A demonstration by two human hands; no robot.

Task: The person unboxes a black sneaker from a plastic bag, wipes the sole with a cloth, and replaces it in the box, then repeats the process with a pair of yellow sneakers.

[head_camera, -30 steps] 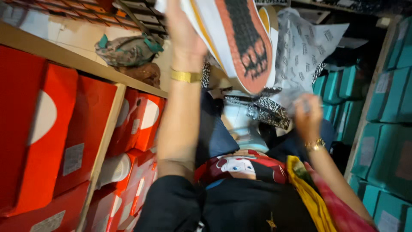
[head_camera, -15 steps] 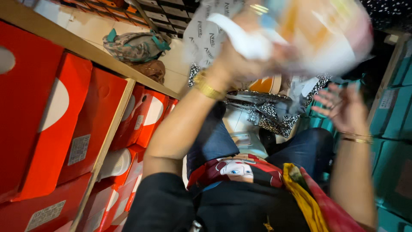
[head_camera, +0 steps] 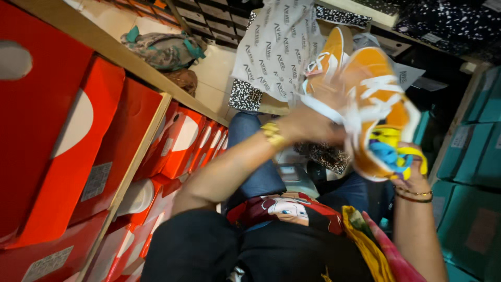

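Orange sneaker (head_camera: 373, 112) at upper right of frame, blurred. Left hand (head_camera: 313, 125) closed around its laced upper; right hand (head_camera: 412, 172) cupped under the heel end, closure unclear. Probably light, flexible upper, stiff sole; best gripped mid-body. Printed wrapping paper (head_camera: 276, 47) behind.

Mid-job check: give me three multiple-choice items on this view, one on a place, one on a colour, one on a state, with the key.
1. Where are the red boxes?
A. on shelves at the picture's left
B. on the person's lap
C. hanging overhead

2. What colour is the shoe?
A. black
B. orange with white trim
C. green

3. What is the left hand doing?
A. resting on a shelf
B. hanging empty
C. gripping the shoe

Key: 1 A, they stand in rows on the wooden shelves; 2 B, orange upper, white laces; 3 C, its fingers close on the shoe, while the right hand is under its heel end.
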